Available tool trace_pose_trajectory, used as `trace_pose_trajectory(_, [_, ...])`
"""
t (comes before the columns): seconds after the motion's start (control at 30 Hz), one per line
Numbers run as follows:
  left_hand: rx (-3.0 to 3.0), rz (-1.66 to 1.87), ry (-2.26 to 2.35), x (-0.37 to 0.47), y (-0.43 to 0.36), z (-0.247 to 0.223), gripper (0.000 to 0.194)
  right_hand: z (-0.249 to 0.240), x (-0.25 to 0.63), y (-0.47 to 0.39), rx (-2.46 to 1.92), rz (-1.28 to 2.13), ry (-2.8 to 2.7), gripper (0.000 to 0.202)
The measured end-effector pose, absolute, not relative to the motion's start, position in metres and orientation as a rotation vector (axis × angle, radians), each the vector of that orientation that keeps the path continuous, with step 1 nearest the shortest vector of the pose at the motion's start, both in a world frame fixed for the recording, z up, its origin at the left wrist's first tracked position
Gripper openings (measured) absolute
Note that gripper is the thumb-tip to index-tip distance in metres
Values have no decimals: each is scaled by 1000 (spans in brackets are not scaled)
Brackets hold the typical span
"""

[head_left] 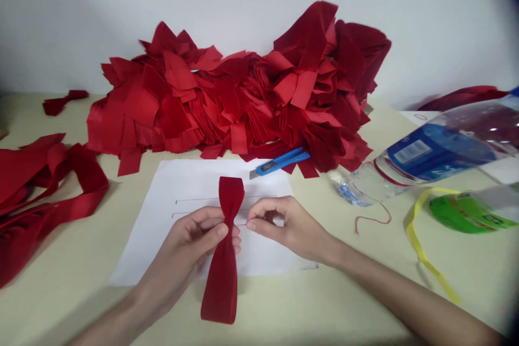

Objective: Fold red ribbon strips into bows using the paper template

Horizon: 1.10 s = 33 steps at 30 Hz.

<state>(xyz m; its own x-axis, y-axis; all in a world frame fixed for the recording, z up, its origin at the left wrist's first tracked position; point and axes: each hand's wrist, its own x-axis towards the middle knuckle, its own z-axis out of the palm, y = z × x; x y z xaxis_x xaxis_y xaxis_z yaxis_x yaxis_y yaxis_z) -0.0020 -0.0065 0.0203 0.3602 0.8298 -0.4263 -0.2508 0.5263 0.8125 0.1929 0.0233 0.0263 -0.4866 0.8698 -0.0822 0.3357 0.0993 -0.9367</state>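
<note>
Pinched at its gathered middle, a dark red velvet ribbon bow (221, 286) stands lengthwise in my left hand (203, 238), with the thumb in front and the fingers behind. Its two loops point away from me and toward me. Just right of the bow, my right hand (284, 221) is closed, thumb against forefinger, on a thin red thread (241, 225) that runs to the bow's middle. Beneath both hands lies a white sheet of paper (150, 243) with drawn black lines. A blue utility knife (279, 162) rests at its far edge, blade tip showing.
A large heap of cut red ribbon pieces (243, 102) lies against the wall. Long red ribbon (81, 189) spreads at left, near a small red bow (65, 101). At right are a clear bottle (438, 151), a green-labelled bottle (470, 211), yellow ribbon (417, 238) and loose red thread (375, 220).
</note>
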Motion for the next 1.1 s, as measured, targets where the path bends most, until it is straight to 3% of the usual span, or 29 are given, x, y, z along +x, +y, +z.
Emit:
trace_pose_trajectory(0.57, [734,792,962,-1,-7,26,10,32,199,26,-1046,1674,-1826,13])
trace_pose_trajectory(0.77, [578,777,894,-4,-8,19,18,26,199,28,-1120,1682,-1731,16])
trace_pose_trajectory(1.1, [532,742,828,-1,-9,14,12,16,182,16,-1092,1688,-1526,7])
